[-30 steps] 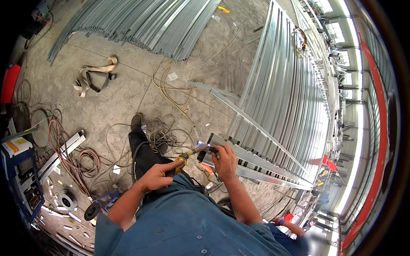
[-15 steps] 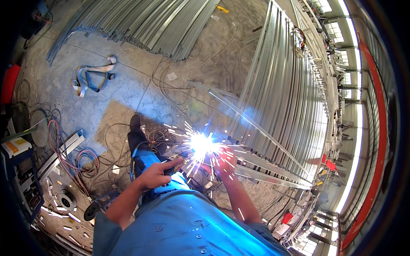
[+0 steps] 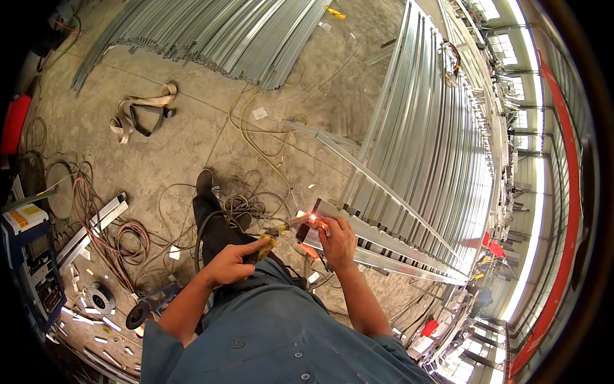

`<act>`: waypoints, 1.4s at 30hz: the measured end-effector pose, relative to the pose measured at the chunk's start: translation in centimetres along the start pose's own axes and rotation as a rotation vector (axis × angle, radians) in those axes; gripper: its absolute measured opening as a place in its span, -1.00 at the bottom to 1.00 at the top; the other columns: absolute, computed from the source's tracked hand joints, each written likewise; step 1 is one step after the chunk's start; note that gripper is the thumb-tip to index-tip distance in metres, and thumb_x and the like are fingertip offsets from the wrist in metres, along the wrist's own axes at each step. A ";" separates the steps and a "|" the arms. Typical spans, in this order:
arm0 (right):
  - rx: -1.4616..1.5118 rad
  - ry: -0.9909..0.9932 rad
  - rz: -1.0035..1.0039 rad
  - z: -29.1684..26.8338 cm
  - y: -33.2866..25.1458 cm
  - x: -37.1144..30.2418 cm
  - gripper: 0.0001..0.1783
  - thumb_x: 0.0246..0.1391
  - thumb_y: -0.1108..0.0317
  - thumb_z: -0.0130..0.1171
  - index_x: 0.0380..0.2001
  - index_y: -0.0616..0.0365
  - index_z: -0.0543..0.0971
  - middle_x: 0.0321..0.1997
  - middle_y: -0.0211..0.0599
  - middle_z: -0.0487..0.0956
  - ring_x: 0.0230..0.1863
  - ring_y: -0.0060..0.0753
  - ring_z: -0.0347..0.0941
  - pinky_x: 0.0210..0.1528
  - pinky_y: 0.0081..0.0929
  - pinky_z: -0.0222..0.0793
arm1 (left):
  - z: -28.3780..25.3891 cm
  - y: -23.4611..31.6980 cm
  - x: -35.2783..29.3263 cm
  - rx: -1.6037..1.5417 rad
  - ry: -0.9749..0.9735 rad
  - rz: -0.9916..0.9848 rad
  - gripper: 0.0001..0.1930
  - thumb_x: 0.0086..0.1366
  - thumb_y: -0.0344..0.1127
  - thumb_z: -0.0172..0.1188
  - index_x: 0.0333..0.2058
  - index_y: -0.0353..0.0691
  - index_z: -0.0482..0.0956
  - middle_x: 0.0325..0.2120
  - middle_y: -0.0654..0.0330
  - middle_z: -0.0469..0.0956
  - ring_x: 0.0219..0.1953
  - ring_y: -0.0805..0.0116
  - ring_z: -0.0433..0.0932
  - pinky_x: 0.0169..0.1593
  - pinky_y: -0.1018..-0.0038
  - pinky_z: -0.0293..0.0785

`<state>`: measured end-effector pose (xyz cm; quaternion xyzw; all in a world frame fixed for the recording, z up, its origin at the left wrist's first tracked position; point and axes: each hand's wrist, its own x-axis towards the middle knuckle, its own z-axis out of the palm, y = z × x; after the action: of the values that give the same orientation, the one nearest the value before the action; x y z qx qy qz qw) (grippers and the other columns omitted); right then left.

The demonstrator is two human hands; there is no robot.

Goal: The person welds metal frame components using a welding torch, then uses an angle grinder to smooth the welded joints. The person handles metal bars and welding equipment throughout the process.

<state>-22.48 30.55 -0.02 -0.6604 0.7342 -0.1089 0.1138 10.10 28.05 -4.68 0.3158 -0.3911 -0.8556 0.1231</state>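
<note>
My left hand (image 3: 231, 264) is closed round a welding torch (image 3: 276, 231), index finger stretched along it. The torch's nozzle points right, toward a small glowing spot (image 3: 313, 218) at the near end of a galvanized metal profile (image 3: 332, 210). On the other side of that spot is my right hand (image 3: 339, 243), its fingers bent together at the profile's end, lit orange. What they pinch is hidden by the fingers and the glow. Just below lies a second profile end with a dark opening (image 3: 301, 235). An orange-handled item (image 3: 309, 251) shows beneath it.
Long galvanized profiles (image 3: 409, 147) lie side by side on my right. A bundle of tubes (image 3: 217, 38) rests on the floor ahead. Cables (image 3: 246, 205) coil by my feet. Left are a strap (image 3: 131, 115), hoses (image 3: 131, 240), a welding machine (image 3: 32, 256) and a wire spool (image 3: 99, 298).
The bright arc and flying sparks have gone out, leaving a small glowing spot. The blue glare on the floor and clothes has vanished. Both hands stay nearly in place.
</note>
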 end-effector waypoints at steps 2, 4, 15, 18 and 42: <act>-0.013 -0.003 -0.005 -0.1 -0.1 0.0 -0.72 0.01 0.38 0.41 -0.16 0.09 0.67 -0.12 -0.23 0.63 -0.06 -0.02 0.58 -0.06 -0.12 0.52 | 0.1 0.2 0.1 0.010 0.000 0.002 -0.13 0.15 -0.61 0.11 0.48 0.04 0.31 -0.42 0.37 0.58 -0.51 0.61 0.44 -0.33 0.55 0.49; -0.032 -0.004 -0.012 -0.1 -0.2 0.1 -0.72 -0.01 0.38 0.40 -0.17 0.08 0.66 -0.10 -0.26 0.63 -0.06 -0.04 0.59 -0.06 -0.14 0.54 | 0.2 0.6 0.0 0.034 0.008 -0.002 -0.14 0.12 -0.53 0.12 0.47 0.07 0.34 -0.50 0.32 0.57 -0.52 0.60 0.48 -0.32 0.56 0.49; -0.058 0.006 -0.019 0.6 0.7 -0.5 -0.71 -0.03 0.36 0.43 -0.18 0.09 0.67 -0.09 -0.23 0.63 -0.05 -0.03 0.59 -0.04 -0.13 0.54 | 0.4 0.6 0.5 0.056 -0.012 0.011 -0.14 0.12 -0.53 0.12 0.47 0.10 0.33 -0.44 0.31 0.60 -0.49 0.58 0.49 -0.29 0.52 0.53; -0.060 -0.002 -0.012 1.1 1.5 -1.0 -0.67 -0.03 0.30 0.45 -0.16 0.09 0.68 -0.06 -0.19 0.64 -0.03 -0.01 0.59 -0.02 -0.11 0.54 | 0.7 0.8 0.6 0.082 0.004 0.014 -0.14 0.11 -0.53 0.13 0.46 0.10 0.33 -0.36 0.28 0.64 -0.46 0.57 0.52 -0.25 0.50 0.57; -0.004 -0.061 0.048 -0.5 0.1 0.1 -0.63 0.06 0.31 0.42 -0.03 0.06 0.65 -0.05 -0.18 0.61 0.01 0.03 0.56 0.01 -0.09 0.49 | 0.1 0.6 -0.6 0.006 0.081 -0.055 -0.15 0.12 -0.57 0.12 0.46 0.05 0.35 -0.47 0.37 0.57 -0.51 0.63 0.42 -0.35 0.57 0.46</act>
<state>-22.78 30.51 0.43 -0.6460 0.7461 -0.0846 0.1372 10.50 28.04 -3.92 0.3611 -0.3796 -0.8441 0.1144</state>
